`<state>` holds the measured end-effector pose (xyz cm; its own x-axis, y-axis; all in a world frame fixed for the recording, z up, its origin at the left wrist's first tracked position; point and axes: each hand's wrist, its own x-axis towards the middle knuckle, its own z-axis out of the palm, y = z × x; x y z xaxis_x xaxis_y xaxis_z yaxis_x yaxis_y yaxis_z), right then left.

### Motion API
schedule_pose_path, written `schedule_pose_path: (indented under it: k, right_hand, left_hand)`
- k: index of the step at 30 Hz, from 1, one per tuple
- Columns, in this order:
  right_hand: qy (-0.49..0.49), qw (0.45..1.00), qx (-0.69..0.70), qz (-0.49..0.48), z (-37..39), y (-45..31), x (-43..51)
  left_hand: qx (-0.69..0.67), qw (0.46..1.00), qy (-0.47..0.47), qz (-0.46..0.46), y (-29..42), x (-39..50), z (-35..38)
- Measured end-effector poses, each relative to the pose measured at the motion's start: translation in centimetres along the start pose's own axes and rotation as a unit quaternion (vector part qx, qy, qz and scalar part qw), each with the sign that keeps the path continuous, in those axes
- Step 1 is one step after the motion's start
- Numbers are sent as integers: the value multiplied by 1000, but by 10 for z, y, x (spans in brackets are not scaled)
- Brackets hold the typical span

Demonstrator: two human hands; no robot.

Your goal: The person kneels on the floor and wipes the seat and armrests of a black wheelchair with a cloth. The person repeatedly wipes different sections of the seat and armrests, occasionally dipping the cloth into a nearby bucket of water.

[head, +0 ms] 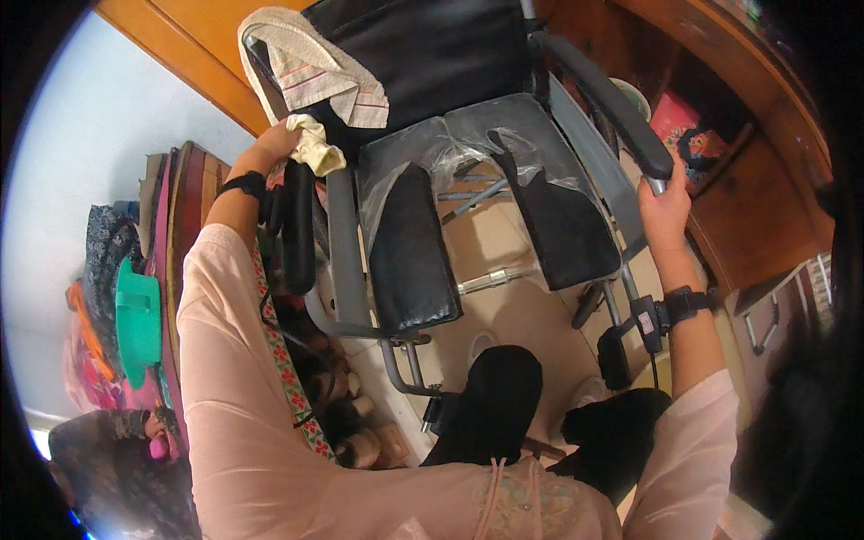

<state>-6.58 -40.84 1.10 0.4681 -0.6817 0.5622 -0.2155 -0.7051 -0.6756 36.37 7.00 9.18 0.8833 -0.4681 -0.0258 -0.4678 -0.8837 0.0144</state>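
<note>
Before me stands a wheelchair with a black backrest [432, 54] and a black seat [412, 250] that has an open gap in its middle. Clear plastic film [466, 145] partly covers the seat's rear. My left hand [280, 143] holds a crumpled pale yellow cloth [314, 145] at the left armrest side. Just above it, a beige striped towel [324, 67] hangs over the chair's left rear corner. My right hand [665, 209] grips the metal tube under the front end of the black right armrest [614, 101].
At left, folded boards [196, 182] lean by the wall, near a green plastic item [138, 324]. Shoes [358, 445] lie on the floor below. A wooden cabinet [756, 196] stands close at right. The chair's left front frame tube [395, 368] is near my knees.
</note>
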Motion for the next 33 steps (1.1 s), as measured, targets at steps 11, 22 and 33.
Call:
schedule_pose_path:
  k: [11,22,33]
  right_hand:
    - [19,998,-8,-62,4,12,4]
    - [-2,999,-11,-36,2,9,4]
    - [6,999,-19,-43,6,9,6]
  left_hand:
    - [-73,997,-23,-9,31,-106,-10]
    - [-205,977,-28,-45,79,-219,-12]
    - [-537,839,80,-41,100,-334,21]
